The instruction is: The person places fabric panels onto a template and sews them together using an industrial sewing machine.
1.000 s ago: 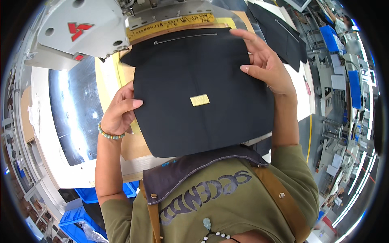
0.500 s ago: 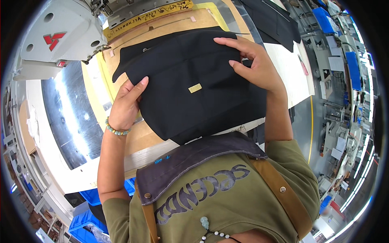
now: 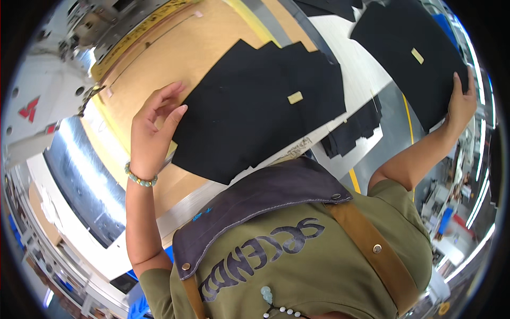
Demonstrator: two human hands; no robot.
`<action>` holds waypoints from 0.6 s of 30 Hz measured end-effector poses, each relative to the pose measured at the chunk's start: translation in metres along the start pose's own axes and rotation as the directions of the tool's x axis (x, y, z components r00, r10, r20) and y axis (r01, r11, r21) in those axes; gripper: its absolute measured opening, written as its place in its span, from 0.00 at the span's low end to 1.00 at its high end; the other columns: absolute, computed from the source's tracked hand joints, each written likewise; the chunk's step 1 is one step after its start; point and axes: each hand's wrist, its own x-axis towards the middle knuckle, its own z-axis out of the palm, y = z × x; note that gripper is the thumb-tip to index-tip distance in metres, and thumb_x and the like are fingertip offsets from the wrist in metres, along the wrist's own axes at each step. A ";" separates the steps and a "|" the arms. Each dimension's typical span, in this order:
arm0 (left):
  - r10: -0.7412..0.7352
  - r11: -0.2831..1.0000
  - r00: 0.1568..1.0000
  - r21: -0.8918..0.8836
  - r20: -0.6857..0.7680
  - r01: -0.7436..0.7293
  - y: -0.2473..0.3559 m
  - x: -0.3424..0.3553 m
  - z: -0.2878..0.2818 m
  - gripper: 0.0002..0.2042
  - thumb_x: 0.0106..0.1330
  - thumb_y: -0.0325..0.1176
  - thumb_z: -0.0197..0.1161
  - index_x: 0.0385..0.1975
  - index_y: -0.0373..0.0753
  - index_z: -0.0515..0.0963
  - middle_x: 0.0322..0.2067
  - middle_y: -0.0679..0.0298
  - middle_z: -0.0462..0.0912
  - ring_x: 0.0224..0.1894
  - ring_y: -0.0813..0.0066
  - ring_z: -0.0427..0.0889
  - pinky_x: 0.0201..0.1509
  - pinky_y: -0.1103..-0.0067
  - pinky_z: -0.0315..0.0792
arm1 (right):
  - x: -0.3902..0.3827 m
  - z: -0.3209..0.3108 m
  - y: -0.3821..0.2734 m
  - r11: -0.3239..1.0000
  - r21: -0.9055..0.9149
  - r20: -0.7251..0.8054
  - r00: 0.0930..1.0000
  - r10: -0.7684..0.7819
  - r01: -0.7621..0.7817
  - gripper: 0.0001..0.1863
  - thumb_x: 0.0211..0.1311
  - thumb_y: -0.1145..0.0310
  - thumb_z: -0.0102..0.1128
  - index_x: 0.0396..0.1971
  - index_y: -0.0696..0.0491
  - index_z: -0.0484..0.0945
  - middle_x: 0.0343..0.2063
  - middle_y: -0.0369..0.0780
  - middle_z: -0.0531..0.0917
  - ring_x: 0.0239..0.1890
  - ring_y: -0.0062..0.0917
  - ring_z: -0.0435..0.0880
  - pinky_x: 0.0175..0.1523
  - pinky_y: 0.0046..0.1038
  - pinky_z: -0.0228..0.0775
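Out to the right, my right hand (image 3: 461,105) grips the lower edge of a black fabric panel (image 3: 396,50) that bears a small yellow sticker (image 3: 417,56). Another black fabric panel (image 3: 239,106), notched along its edges, lies flat on the tan work board (image 3: 175,53), with a yellow sticker (image 3: 295,98) on it too. Beside that panel's left edge is my left hand (image 3: 155,125), open, thumb and fingers apart and nothing held. Its thumb tip is at the cloth's edge; whether it touches I cannot tell.
A white sewing machine head (image 3: 40,101) stands at the left, beside a shiny metal plate (image 3: 82,181). More black pieces (image 3: 353,127) lie at the table's right side, others (image 3: 329,8) at the far side. A yellow floor line (image 3: 408,119) runs along the aisle.
My right hand has swung far right, carrying a black panel off the board. My left hand has let go. The panel on the board now lies uncovered. The view has turned somewhat.
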 end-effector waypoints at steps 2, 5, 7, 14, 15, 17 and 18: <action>0.057 0.964 0.997 0.262 -0.049 -0.042 0.003 0.005 0.009 0.21 0.72 0.28 0.70 0.64 0.38 0.81 0.60 0.60 0.86 0.62 0.68 0.84 0.66 0.73 0.76 | 0.006 -0.031 0.066 0.925 -0.378 0.037 0.999 -0.006 0.020 0.32 0.67 0.61 0.66 0.71 0.50 0.78 0.61 0.53 0.85 0.63 0.42 0.86 0.68 0.38 0.74; 0.155 0.910 0.988 0.387 0.017 -0.149 0.015 0.017 0.027 0.21 0.70 0.28 0.72 0.63 0.37 0.82 0.58 0.58 0.85 0.61 0.66 0.84 0.66 0.72 0.76 | -0.007 -0.052 0.181 0.644 -0.762 0.163 0.983 0.089 0.068 0.37 0.61 0.59 0.58 0.72 0.56 0.75 0.66 0.56 0.81 0.69 0.50 0.80 0.76 0.43 0.67; 0.277 0.875 0.960 0.400 0.053 -0.274 0.012 0.028 0.038 0.23 0.66 0.32 0.77 0.60 0.34 0.83 0.53 0.55 0.86 0.53 0.60 0.84 0.60 0.71 0.78 | -0.034 -0.058 0.243 0.620 -0.784 0.219 0.935 0.280 -0.002 0.39 0.58 0.61 0.57 0.72 0.59 0.74 0.66 0.55 0.81 0.70 0.48 0.78 0.77 0.42 0.66; 0.212 0.716 0.977 0.675 0.030 -0.176 0.018 0.042 0.057 0.33 0.58 0.37 0.83 0.63 0.33 0.78 0.51 0.56 0.84 0.48 0.64 0.85 0.53 0.73 0.80 | -0.139 -0.018 0.294 0.819 -0.427 0.517 0.640 0.569 -0.384 0.37 0.57 0.70 0.64 0.71 0.59 0.75 0.60 0.50 0.86 0.61 0.40 0.86 0.67 0.36 0.75; 0.217 0.715 0.975 0.673 0.046 -0.191 0.013 0.044 0.058 0.33 0.58 0.37 0.83 0.63 0.33 0.78 0.51 0.56 0.84 0.48 0.64 0.85 0.53 0.73 0.80 | -0.151 -0.015 0.287 0.809 -0.279 0.539 0.613 0.578 -0.517 0.38 0.58 0.74 0.65 0.73 0.58 0.73 0.63 0.48 0.85 0.63 0.37 0.84 0.68 0.33 0.73; 0.177 0.835 0.984 0.528 0.009 -0.155 0.004 0.042 0.056 0.32 0.60 0.37 0.83 0.62 0.33 0.78 0.46 0.56 0.87 0.43 0.66 0.86 0.51 0.74 0.80 | -0.167 -0.011 0.257 0.722 -0.097 0.572 0.556 0.604 -0.685 0.38 0.60 0.75 0.65 0.74 0.57 0.72 0.67 0.47 0.81 0.66 0.36 0.82 0.70 0.32 0.70; 0.172 0.834 0.985 0.529 0.021 -0.157 0.007 0.042 0.058 0.32 0.61 0.38 0.82 0.62 0.32 0.78 0.43 0.55 0.89 0.43 0.67 0.88 0.51 0.73 0.81 | -0.170 -0.018 0.250 0.588 0.076 0.604 0.506 0.615 -0.805 0.38 0.62 0.77 0.65 0.75 0.57 0.71 0.70 0.46 0.78 0.69 0.34 0.79 0.73 0.30 0.67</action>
